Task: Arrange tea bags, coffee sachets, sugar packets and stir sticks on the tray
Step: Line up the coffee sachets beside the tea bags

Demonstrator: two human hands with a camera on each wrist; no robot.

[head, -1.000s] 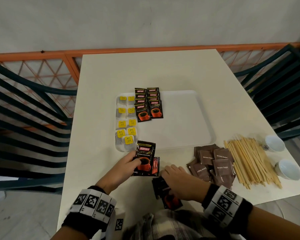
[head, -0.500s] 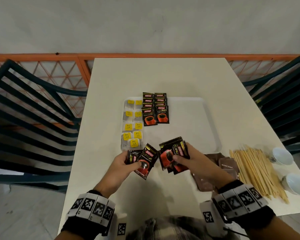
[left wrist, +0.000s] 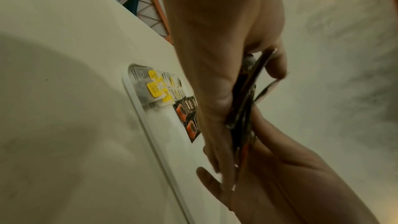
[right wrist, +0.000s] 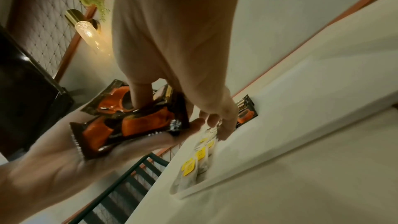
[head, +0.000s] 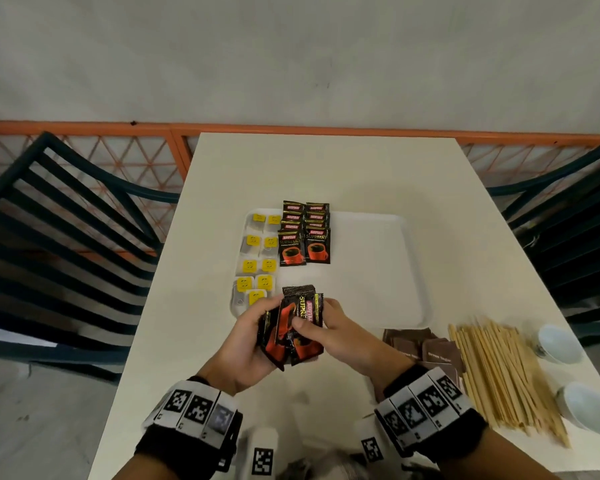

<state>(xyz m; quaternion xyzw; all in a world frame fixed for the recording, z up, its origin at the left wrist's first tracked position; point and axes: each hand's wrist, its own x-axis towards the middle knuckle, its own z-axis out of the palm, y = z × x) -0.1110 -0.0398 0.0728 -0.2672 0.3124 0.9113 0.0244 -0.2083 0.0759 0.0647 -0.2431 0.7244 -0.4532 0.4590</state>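
Observation:
A bunch of black-and-red coffee sachets (head: 293,327) is held in both hands over the near left corner of the white tray (head: 378,282). My left hand (head: 257,330) cups the bunch from below and the left. My right hand (head: 321,320) pinches it from the right, thumb on top (right wrist: 140,98). In the left wrist view the sachets (left wrist: 247,98) show edge-on between the two hands. On the tray, tea bags (head: 257,265) with yellow tags fill the left column, and two overlapping rows of coffee sachets (head: 303,237) lie beside them.
Brown sugar packets (head: 426,348) lie on the table right of my right wrist. A heap of wooden stir sticks (head: 499,372) sits further right, then two white cups (head: 558,344) near the edge. Dark chairs (head: 66,237) flank the table.
The hands lifted sachets off the table near its front edge. They then came together, and the two separate bunches are now one bunch held by both hands.

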